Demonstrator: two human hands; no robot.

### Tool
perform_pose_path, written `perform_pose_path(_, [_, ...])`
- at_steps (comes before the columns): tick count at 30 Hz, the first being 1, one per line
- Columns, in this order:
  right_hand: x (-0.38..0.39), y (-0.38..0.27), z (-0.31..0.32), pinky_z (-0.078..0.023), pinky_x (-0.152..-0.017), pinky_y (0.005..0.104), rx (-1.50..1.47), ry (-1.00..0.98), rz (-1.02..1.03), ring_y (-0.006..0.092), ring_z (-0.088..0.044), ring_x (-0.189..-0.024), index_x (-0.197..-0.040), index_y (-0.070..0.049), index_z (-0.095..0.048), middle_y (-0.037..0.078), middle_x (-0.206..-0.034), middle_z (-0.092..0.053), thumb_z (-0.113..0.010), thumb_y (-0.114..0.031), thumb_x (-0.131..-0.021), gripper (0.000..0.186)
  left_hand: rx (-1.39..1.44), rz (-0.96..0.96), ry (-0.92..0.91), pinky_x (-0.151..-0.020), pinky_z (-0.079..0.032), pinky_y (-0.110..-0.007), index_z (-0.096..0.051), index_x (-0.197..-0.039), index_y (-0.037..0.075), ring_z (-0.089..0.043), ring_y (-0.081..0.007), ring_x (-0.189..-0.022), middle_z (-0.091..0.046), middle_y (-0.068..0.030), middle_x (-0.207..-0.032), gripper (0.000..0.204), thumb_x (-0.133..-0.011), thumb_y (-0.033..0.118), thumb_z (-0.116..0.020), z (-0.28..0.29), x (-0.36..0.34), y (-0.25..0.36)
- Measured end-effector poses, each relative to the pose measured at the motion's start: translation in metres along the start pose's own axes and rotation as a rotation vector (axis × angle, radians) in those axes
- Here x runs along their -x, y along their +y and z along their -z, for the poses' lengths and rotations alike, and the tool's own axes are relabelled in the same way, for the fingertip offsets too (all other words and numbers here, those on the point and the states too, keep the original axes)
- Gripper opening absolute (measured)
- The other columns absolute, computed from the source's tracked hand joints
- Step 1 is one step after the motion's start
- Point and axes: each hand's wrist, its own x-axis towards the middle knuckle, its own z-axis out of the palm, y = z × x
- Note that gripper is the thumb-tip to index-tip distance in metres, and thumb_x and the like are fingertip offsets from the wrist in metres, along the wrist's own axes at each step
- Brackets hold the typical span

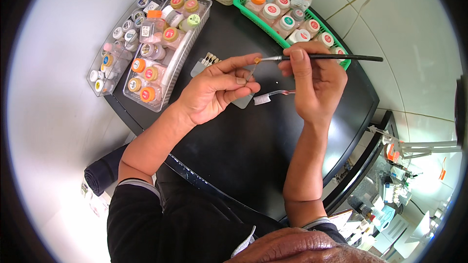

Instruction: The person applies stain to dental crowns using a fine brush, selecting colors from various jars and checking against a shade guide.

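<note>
So the right hand (319,80) has thumb and fingers closed around a slim black-handled brush (356,58) with a shiny silver metal collar, held nearly level. Its tip sits right at a tiny amber-yellow lump (257,60) by the left index fingertip; can't tell if they're actually touching. The left hand (207,90) is pinching a thin, see-through stick (251,73) between thumb and fingers, lump at its upper end. All that's up over a smooth, glossy black table (219,151). Lying below the hands: a flat grey plate (242,101), partly hidden, and a white-bristled toothbrush (262,99) with a clear-and-reddish handle. Further back, there's a green lattice plastic basket (261,28) and a clear ridged plastic tray (184,56), both packed with round-lidded jars.
</note>
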Motion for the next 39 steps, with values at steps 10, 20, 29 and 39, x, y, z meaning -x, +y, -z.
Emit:
perform_pose_path(10, [0.000, 0.002, 0.003, -0.057, -0.065, 0.0262, -0.002, 0.043, -0.008, 0.0142, -0.074, -0.072, -0.100, 0.007, -0.076, 0.008, -0.083, -0.075, -0.073, -0.011, -0.109, 0.020, -0.022, -0.003, 0.004, -0.099, -0.068, -0.026, -0.049, -0.162, -0.004, -0.079, -0.0254, -0.114, -0.071, -0.0158, -0.119, 0.063, -0.101, -0.011, -0.059, -0.004, -0.003, 0.001])
perform_pose_path(20, [0.001, 0.004, 0.002, -0.058, -0.066, 0.0267, 0.020, 0.042, -0.045, 0.0147, -0.075, -0.075, -0.103, 0.006, -0.076, 0.009, -0.085, -0.076, -0.071, -0.012, -0.110, 0.021, -0.076, -0.011, 0.022, -0.099, -0.068, -0.026, -0.049, -0.162, -0.004, -0.079, -0.0246, -0.115, -0.070, -0.0130, -0.120, 0.062, -0.101, -0.010, -0.060, -0.007, -0.001, -0.001])
perform_pose_path(29, [-0.005, 0.007, 0.006, -0.058, -0.073, 0.0323, 0.197, -0.197, -0.023, 0.0195, -0.076, -0.086, -0.110, 0.001, -0.081, 0.010, -0.098, -0.079, -0.074, 0.001, -0.101, 0.011, -0.782, -0.451, 0.202, -0.099, -0.067, -0.036, -0.061, -0.143, -0.004, -0.080, -0.0276, -0.113, -0.068, -0.0107, -0.120, 0.040, -0.103, -0.006, -0.068, -0.026, 0.002, -0.007])
perform_pose_path(39, [-0.007, 0.007, 0.003, -0.056, -0.070, 0.0358, 0.239, -0.320, 0.103, 0.0268, -0.075, -0.082, -0.107, -0.002, -0.082, 0.012, -0.093, -0.077, -0.080, 0.010, -0.087, 0.024, -0.767, -0.356, 0.087, -0.096, -0.068, -0.033, -0.063, -0.123, -0.005, -0.081, -0.0271, -0.112, -0.067, -0.0109, -0.119, 0.020, -0.104, -0.009, -0.060, -0.025, 0.006, -0.006])
